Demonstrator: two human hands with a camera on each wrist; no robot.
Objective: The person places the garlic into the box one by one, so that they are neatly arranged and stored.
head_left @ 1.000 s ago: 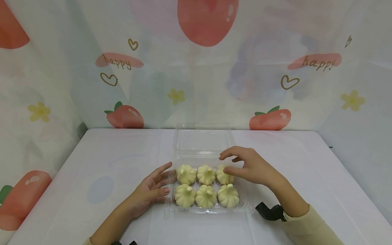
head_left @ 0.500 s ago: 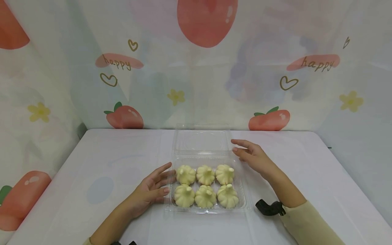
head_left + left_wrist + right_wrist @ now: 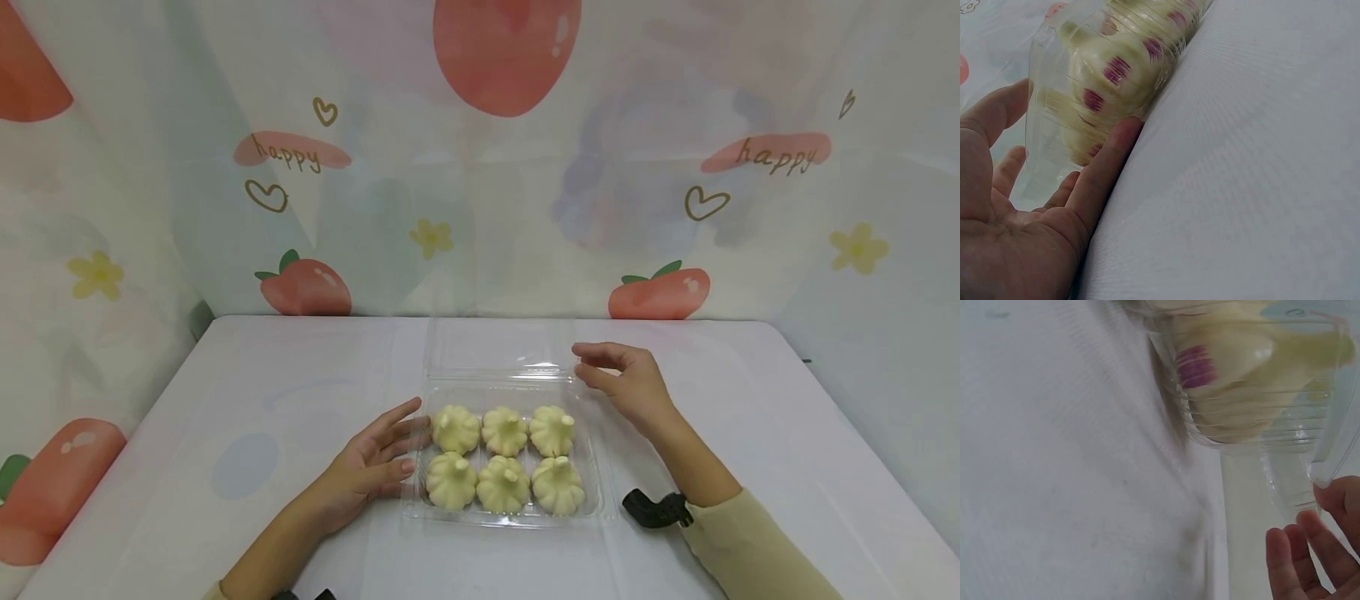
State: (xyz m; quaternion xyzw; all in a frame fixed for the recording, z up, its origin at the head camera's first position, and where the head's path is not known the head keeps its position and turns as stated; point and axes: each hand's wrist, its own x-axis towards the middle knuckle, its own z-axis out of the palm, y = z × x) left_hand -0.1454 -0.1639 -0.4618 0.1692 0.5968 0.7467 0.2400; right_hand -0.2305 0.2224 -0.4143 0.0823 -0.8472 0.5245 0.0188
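A clear plastic clamshell box (image 3: pixel 510 522) lies on the table with its lid (image 3: pixel 497 350) hinged up at the far side. Inside sit several cream garlic bulbs (image 3: pixel 505 431) in two rows, stems up; purple patches show on them through the wall in the left wrist view. My left hand (image 3: pixel 367 467) rests against the box's left side, its fingers extended; the left wrist view shows a finger (image 3: pixel 1100 165) along the lower wall. My right hand (image 3: pixel 626 385) pinches the lid's right edge between thumb and fingers (image 3: pixel 1322 540), behind the box's right corner.
White cloth covers the table (image 3: pixel 300 375). Behind it hangs a printed curtain (image 3: pixel 510 200) with strawberries, hearts and flowers. A black wrist mount (image 3: pixel 656 508) sits by the right sleeve (image 3: pixel 750 546).
My right hand has left the back-right garlic bulb, moved up and right, and taken the lid's edge. The lid has shifted slightly. The left hand has stayed in place.
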